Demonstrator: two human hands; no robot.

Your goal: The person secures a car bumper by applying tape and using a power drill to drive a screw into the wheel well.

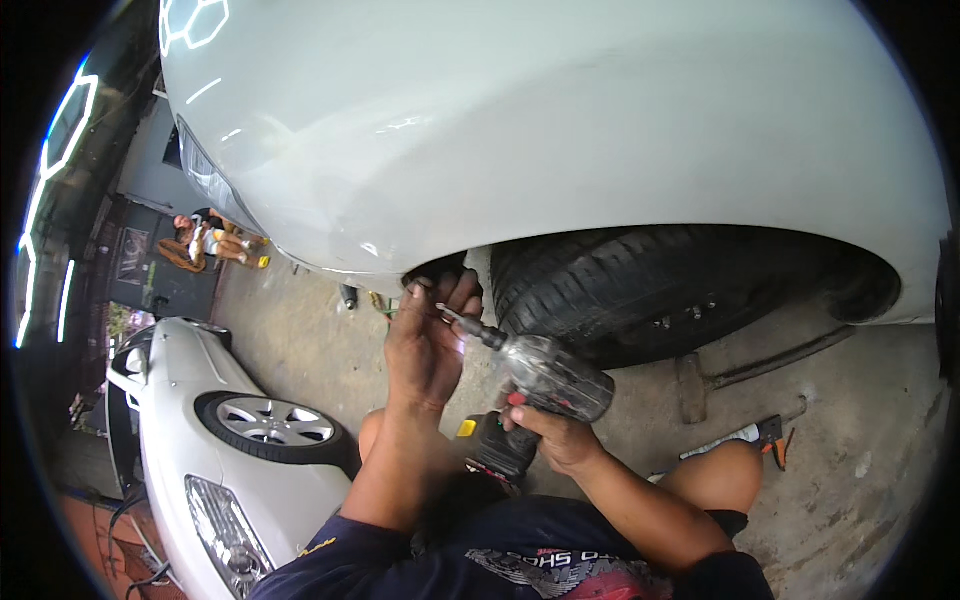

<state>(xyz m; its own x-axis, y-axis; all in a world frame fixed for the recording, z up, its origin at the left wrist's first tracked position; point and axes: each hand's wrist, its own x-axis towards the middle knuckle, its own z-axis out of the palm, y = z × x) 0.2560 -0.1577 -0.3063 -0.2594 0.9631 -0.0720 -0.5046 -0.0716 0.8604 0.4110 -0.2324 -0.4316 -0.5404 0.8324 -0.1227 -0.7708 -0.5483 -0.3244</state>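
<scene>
A dusty cordless impact driver (548, 380) is gripped by my right hand (555, 438), with the fingers wrapped round its handle and battery end low by my lap. Its bit points up and left toward my left hand (432, 345). That hand is raised to the front edge of the wheel arch, its fingers bent at the lower corner of the silver-white car's bumper (375, 262). What sits between those fingers is too small and dark to make out. Just right of the bit is the black front tyre (620, 285) under the fender (640, 130).
On the concrete floor right of me lie a hammer (692, 390) and a caulking gun (770, 440) with orange parts. A second white car (180, 400) stands on the left. Further back, a person (215, 238) sits in a chair. A dark cylindrical object (349, 297) lies beyond the bumper.
</scene>
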